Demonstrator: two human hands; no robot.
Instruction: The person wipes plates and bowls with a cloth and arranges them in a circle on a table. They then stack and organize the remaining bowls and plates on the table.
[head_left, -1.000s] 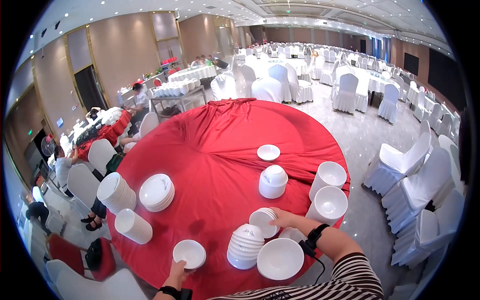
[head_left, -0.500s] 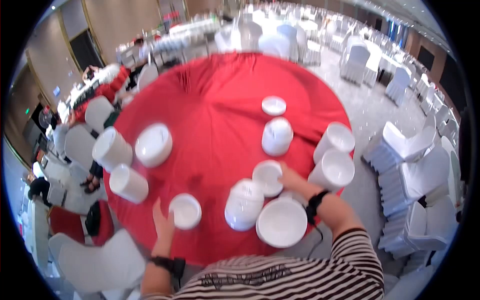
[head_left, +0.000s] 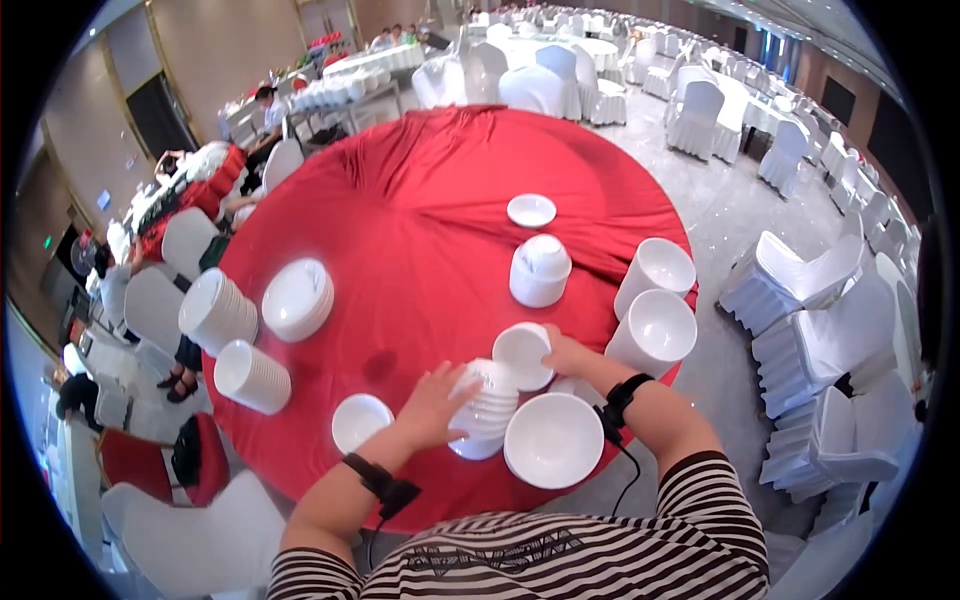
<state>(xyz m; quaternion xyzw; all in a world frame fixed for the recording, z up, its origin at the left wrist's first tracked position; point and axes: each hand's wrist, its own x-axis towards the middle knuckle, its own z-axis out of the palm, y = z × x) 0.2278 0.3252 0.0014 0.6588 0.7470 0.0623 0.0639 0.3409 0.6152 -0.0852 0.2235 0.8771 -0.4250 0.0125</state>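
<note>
My right hand (head_left: 570,355) is closed on the edge of a white bowl (head_left: 522,358), whose inside is turned toward me. Fingers spread, my left hand (head_left: 432,405) reaches to the left side of a stack of white bowls (head_left: 488,412) and overlaps it in this view. A larger round white bowl (head_left: 555,442) stands right of that stack, near my right wrist. Behind my left forearm, a single small white bowl (head_left: 361,420) rests on the red cloth.
The round table has a red cloth (head_left: 400,260). Bowl stacks (head_left: 252,378) and plates (head_left: 298,300) stand at left; deep stacks (head_left: 652,330) at right. Beyond the held bowl are more bowls (head_left: 540,272) and a small dish (head_left: 531,210). White-covered chairs (head_left: 800,285) surround it.
My left hand has moved right, from beside the single small bowl to the bowl stack. My right hand keeps its bowl at nearly the same spot.
</note>
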